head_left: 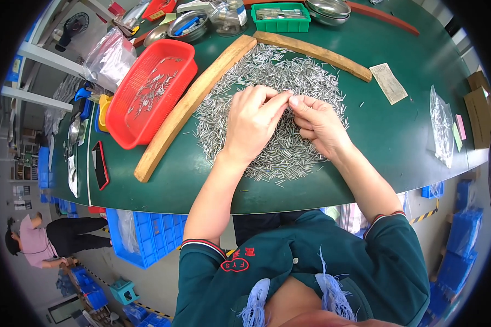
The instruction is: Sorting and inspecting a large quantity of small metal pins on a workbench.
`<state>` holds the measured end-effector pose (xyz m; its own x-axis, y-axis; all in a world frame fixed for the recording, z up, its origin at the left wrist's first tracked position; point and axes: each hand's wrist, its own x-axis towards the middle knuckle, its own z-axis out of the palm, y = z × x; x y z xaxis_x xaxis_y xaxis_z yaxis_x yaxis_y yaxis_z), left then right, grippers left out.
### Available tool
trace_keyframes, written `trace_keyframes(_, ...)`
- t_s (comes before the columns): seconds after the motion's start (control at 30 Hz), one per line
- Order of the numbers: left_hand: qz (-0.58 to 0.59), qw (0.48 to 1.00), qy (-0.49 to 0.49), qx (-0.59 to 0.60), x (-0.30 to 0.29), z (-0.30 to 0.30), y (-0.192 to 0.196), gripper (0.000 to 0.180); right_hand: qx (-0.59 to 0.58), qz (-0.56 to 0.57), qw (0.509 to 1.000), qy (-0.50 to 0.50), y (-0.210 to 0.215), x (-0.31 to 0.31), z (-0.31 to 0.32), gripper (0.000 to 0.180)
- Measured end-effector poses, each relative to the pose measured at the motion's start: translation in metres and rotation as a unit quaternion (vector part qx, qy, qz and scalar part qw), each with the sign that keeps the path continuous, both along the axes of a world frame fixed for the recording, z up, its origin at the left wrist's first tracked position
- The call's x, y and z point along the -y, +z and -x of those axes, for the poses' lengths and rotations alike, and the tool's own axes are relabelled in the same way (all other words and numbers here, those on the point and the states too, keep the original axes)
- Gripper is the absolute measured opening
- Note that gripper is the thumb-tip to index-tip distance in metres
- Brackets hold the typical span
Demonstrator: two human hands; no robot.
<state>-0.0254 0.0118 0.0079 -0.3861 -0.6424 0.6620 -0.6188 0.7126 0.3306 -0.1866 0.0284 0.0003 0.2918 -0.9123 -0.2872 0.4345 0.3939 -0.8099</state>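
A broad pile of small silvery metal pins (281,163) lies on the green table under both hands. Above the pile's middle, my left hand (255,120) has thumb and forefinger pinched together, its fingertips meeting those of the other hand. My right hand (323,124) is pinched too, with the other fingers curled into the palm. Whatever sits between the fingertips is too small and covered to make out. Along the pile's left side runs a long wooden strip (193,106). A second wooden strip (315,52) borders its far side, meeting the first at a corner.
Left of the strip stands a red plastic basket (175,50) with some pins inside. A green tray (281,25), metal bowls (328,10) and a jar (227,19) line the back. At right lie a paper slip (389,83) and clear plastic bag (441,125). Another person (52,240) stands far left.
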Motion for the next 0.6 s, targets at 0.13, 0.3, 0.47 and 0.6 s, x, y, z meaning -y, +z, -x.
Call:
trace_keyframes(0.13,-0.048,0.995,-0.024,-0.081,-0.0021,0.0003,-0.0021,0.021,0.08,-0.032,0.996,0.029,-0.0041,0.0025,0.0023,0.016)
trace_keyframes(0.3,-0.125,0.978,-0.047,-0.16,-0.0042,0.0012,0.0006,0.02,0.222,-0.112,0.965,0.081,-0.003,0.0023,0.0052,0.014)
trace_keyframes(0.47,-0.091,0.977,-0.053,-0.184,-0.0046,0.0039,-0.0029,0.017,0.248,-0.135,0.955,0.096,-0.0039,0.0031,0.0057,0.013)
trace_keyframes(0.6,-0.088,0.977,-0.049,-0.19,-0.0056,0.0047,-0.0021,0.014,0.251,-0.141,0.952,0.1,-0.0036,0.003,0.0062,0.014)
